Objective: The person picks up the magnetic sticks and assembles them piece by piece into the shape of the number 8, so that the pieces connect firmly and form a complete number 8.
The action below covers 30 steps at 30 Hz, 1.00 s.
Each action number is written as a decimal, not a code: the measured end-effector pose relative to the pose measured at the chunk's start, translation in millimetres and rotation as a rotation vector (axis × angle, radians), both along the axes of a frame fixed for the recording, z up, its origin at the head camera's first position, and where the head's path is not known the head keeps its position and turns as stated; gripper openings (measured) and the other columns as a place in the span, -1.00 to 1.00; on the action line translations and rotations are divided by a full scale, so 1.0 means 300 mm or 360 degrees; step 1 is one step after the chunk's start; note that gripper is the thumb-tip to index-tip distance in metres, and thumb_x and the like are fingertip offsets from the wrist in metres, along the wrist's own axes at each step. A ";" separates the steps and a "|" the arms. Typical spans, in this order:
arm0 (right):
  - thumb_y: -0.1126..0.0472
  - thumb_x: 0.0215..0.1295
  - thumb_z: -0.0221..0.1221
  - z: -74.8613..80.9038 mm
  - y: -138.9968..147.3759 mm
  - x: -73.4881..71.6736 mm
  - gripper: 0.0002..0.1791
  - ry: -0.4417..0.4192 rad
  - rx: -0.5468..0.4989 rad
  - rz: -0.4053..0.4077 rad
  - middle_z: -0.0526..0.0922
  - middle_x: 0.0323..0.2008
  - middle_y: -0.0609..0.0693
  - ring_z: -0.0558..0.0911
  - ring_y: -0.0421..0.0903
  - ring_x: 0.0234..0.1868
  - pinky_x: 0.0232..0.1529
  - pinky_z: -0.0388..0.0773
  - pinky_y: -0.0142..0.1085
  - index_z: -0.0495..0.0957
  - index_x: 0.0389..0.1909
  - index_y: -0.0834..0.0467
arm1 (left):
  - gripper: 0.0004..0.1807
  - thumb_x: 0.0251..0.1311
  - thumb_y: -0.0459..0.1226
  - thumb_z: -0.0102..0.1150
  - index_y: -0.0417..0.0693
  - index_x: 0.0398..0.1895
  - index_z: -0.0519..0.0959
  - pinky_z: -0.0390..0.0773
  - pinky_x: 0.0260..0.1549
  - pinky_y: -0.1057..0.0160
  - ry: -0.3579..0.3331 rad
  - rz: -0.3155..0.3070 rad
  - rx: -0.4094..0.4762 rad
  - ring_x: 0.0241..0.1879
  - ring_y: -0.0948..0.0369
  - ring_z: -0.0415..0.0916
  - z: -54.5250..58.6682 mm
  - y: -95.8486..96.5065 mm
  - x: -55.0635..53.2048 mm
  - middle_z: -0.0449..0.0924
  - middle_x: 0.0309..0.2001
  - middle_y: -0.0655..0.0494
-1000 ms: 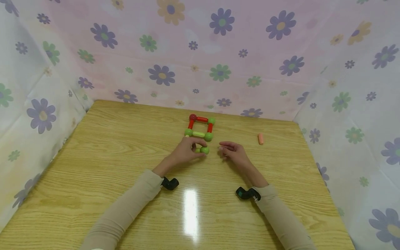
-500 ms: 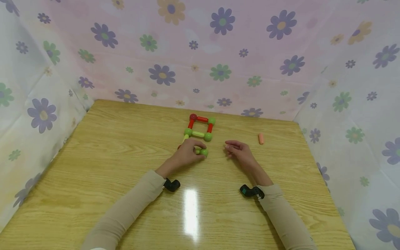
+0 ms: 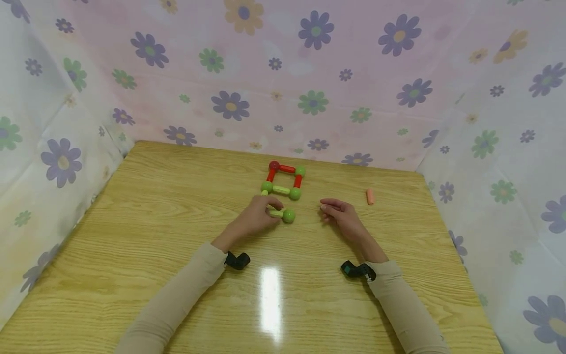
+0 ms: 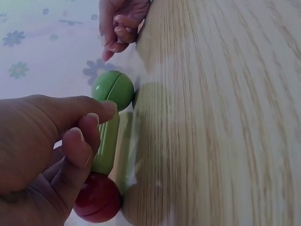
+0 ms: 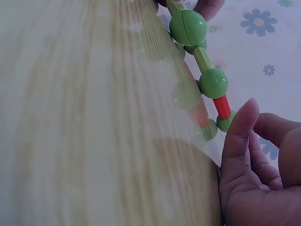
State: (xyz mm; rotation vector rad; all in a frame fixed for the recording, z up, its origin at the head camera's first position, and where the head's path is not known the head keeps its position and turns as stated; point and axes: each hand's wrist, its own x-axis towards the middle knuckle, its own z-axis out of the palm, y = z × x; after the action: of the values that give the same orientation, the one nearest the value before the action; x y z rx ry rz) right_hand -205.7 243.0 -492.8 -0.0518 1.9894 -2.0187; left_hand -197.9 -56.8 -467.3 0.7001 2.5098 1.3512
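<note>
My left hand [image 3: 256, 216] has its thumb and fingers around a light green rod [image 4: 108, 143], close over the wooden table. That rod joins a green ball [image 3: 289, 216] on its right to a red ball [image 4: 99, 197], which the hand hides in the head view. Another light green rod [image 3: 264, 192] runs from under the hand up to the near-left green ball [image 3: 267, 187] of a square of rods and balls. My right hand [image 3: 346, 219] hovers to the right of the pieces, its fingers loosely curled with nothing in them.
The square has red rods on several sides, a red ball [image 3: 274, 166] at its far-left corner and green balls at the others. A loose orange rod [image 3: 370, 196] lies to the right on the table [image 3: 199, 182]. Flowered cloth [image 3: 265, 88] encloses the back and sides.
My right hand has drawn away to the right. The left fingers have shifted left from the green ball onto the rod, and the ball now shows fully.
</note>
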 end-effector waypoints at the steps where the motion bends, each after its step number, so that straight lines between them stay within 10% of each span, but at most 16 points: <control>1: 0.29 0.53 0.12 0.000 0.003 -0.001 -0.50 0.0000 -0.0002 0.0003 0.71 -0.22 -0.11 0.64 -0.26 -0.32 -0.28 0.62 -0.45 0.33 0.32 0.53 | -0.68 0.19 -0.41 0.41 -0.25 0.03 0.67 0.64 -0.10 0.18 0.0009 0.0007 -0.0021 -0.08 0.13 0.64 0.002 -0.006 0.001 0.70 0.01 -0.07; 13: 0.21 0.58 0.06 0.003 0.101 -0.006 -0.46 0.0032 0.0072 -0.0168 0.67 -0.21 -0.15 0.62 -0.30 -0.31 -0.29 0.61 -0.48 0.30 0.37 0.51 | -0.76 0.20 -0.45 0.38 -0.26 -0.06 0.73 0.57 -0.26 0.33 0.0048 0.0063 -0.0160 -0.29 0.28 0.50 -0.005 -0.019 0.004 0.72 -0.03 -0.09; 25: 0.33 0.46 0.19 0.044 0.226 -0.021 -0.72 0.0034 -0.0237 -0.0799 0.69 -0.39 -0.06 0.62 -0.19 -0.46 -0.48 0.60 -0.41 0.54 0.08 0.41 | -0.77 0.19 -0.47 0.37 -0.33 -0.08 0.72 0.48 -0.45 0.37 0.0104 0.0152 -0.0108 -0.64 0.33 0.33 -0.008 0.031 0.020 0.74 -0.08 -0.17; 30: 0.35 0.42 0.22 0.066 0.248 -0.032 -0.74 0.0087 -0.0171 -0.1040 0.69 -0.46 -0.03 0.61 -0.19 -0.53 -0.57 0.55 -0.41 0.58 0.02 0.43 | -0.78 0.18 -0.46 0.39 -0.29 -0.09 0.74 0.60 -0.18 0.24 0.0138 0.0208 -0.0135 -0.36 0.27 0.56 -0.011 0.056 0.022 0.75 -0.08 -0.11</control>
State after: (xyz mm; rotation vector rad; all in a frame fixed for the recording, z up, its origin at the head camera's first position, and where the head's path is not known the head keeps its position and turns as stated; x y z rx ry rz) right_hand -215.3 317.3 -472.8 0.5997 2.1118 -2.5218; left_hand -191.3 -39.9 -470.7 0.5990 2.7065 1.2717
